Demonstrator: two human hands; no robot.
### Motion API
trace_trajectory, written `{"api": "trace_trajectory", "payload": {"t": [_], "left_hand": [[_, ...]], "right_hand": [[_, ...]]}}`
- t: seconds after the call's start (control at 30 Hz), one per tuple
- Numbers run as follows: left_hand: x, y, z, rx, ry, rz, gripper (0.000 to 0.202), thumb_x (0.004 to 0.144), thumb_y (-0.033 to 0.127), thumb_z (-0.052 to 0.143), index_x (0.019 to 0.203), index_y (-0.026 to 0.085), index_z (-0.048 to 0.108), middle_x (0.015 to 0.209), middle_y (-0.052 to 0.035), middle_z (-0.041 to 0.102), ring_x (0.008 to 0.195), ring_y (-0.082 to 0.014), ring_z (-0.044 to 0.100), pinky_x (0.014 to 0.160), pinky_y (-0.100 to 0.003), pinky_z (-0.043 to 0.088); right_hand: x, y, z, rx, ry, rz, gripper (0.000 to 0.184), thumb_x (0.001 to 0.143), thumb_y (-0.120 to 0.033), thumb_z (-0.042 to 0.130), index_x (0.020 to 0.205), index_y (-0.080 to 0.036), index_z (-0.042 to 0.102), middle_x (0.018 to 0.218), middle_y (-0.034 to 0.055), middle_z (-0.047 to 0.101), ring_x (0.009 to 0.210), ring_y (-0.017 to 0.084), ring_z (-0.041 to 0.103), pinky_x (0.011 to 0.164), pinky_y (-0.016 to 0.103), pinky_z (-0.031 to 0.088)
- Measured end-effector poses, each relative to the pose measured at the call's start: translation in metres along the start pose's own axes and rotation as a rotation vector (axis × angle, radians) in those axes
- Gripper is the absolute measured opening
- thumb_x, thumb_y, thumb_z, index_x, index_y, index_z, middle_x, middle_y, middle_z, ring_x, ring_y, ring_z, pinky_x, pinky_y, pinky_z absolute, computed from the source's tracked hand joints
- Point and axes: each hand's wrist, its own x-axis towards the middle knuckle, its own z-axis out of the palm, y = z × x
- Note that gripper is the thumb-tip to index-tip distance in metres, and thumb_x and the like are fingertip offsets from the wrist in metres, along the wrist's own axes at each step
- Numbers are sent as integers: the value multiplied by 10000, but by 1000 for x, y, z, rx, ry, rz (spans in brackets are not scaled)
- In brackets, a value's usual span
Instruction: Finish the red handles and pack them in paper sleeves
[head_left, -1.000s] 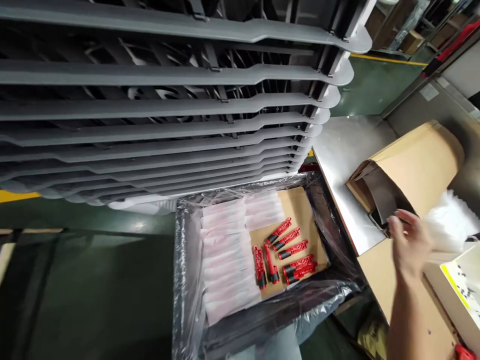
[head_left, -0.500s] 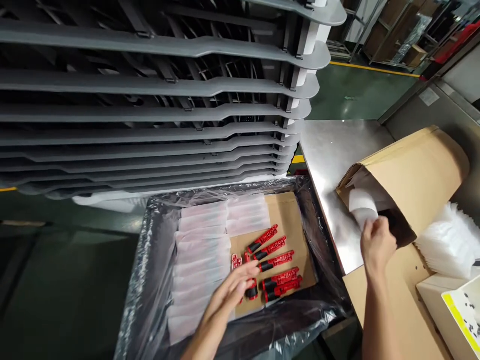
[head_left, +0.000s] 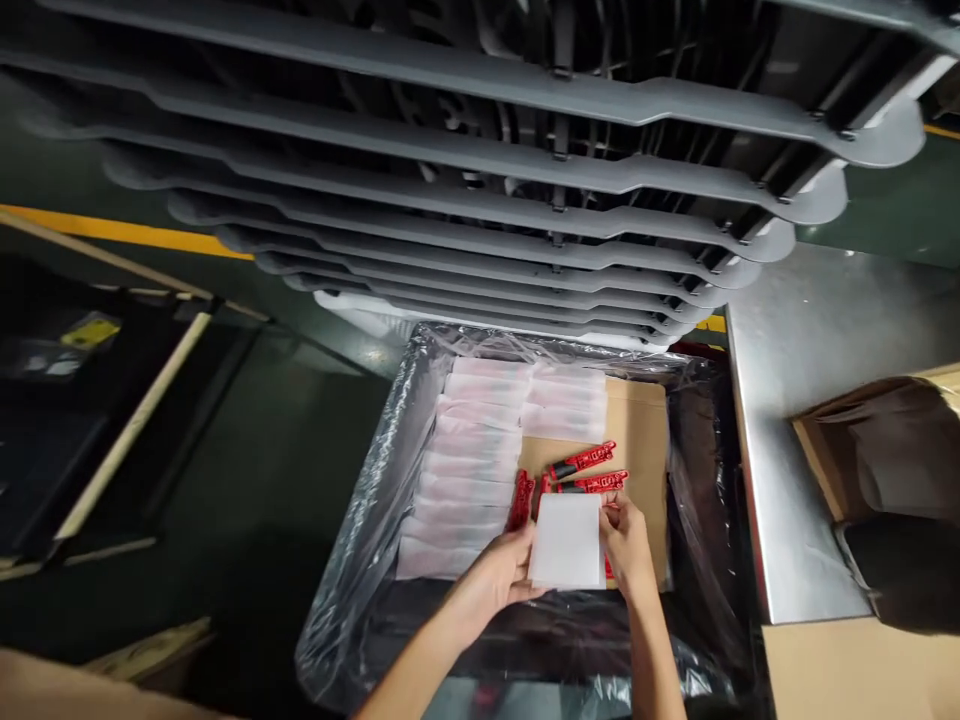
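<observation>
A flat white foam pouch [head_left: 568, 541] is held over the crate between my two hands. My left hand [head_left: 501, 572] grips its left edge, with the thumb near the edge and fingers beneath. At its upper right edge, my right hand [head_left: 628, 545] pinches the pouch. Red-and-black plastic parts [head_left: 583, 460] lie on the cardboard sheet [head_left: 641, 415] just beyond, some partly covered by the pouch and my hands. One red part [head_left: 521, 500] stands out beside my left fingers. Rows of white-wrapped parts [head_left: 472, 460] fill the left and back of the crate.
The crate is lined with dark clear plastic film [head_left: 367, 520]. Grey stacked panels [head_left: 450, 150] overhang its back. To the right is a metal table [head_left: 795, 480] with an open cardboard box [head_left: 821, 450] and a dark object [head_left: 907, 575]. A wooden-edged frame [head_left: 135, 440] stands left.
My right hand has come from the cardboard box to above the crate with the white pouch. My left hand has closed on the pouch's other edge. The view has shifted left.
</observation>
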Motion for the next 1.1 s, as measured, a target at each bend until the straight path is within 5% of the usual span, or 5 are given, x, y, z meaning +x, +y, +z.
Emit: {"api": "trace_trajectory", "payload": {"t": [0.47, 0.63, 0.87, 1.0, 1.1], "left_hand": [[35, -31, -28, -109, 383, 195, 596, 459, 679, 837, 642, 138, 664, 552, 0, 618, 557, -135, 566, 523, -224, 411], [32, -29, -31, -76, 334, 208, 602, 461, 624, 859, 797, 147, 709, 647, -4, 654, 598, -117, 575, 548, -206, 420], [26, -27, -44, 98, 267, 214, 439, 517, 469, 840, 750, 142, 665, 593, 22, 603, 526, -81, 510, 517, -195, 383], [27, -23, -56, 267, 213, 219, 320, 625, 384, 724, 834, 152, 653, 560, 45, 556, 493, -98, 469, 489, -216, 352], [26, -21, -58, 417, 163, 272, 235, 638, 299, 669, 829, 170, 625, 635, 31, 581, 579, -130, 509, 539, -231, 375]], "right_hand": [[29, 52, 49, -75, -311, 148, 292, 754, -393, 759, 657, -176, 590, 537, -80, 525, 465, 75, 466, 487, 213, 402], [23, 83, 60, -90, -267, 222, 360, 955, -481, 561, 827, -149, 613, 674, -46, 592, 523, 76, 536, 526, 226, 473], [20, 74, 58, -155, -226, 43, 394, 738, -255, 578, 1115, -202, 679, 1101, 88, 645, 1046, 246, 628, 818, 376, 553], [9, 50, 45, -238, -300, -70, 664, 576, -112, 640, 1212, -296, 686, 1430, 59, 436, 1434, 295, 277, 1188, 471, 237], [-3, 38, 38, -241, -453, -23, 647, 556, -86, 681, 1165, -304, 722, 1324, 57, 571, 1342, 306, 418, 1184, 489, 240]]}}
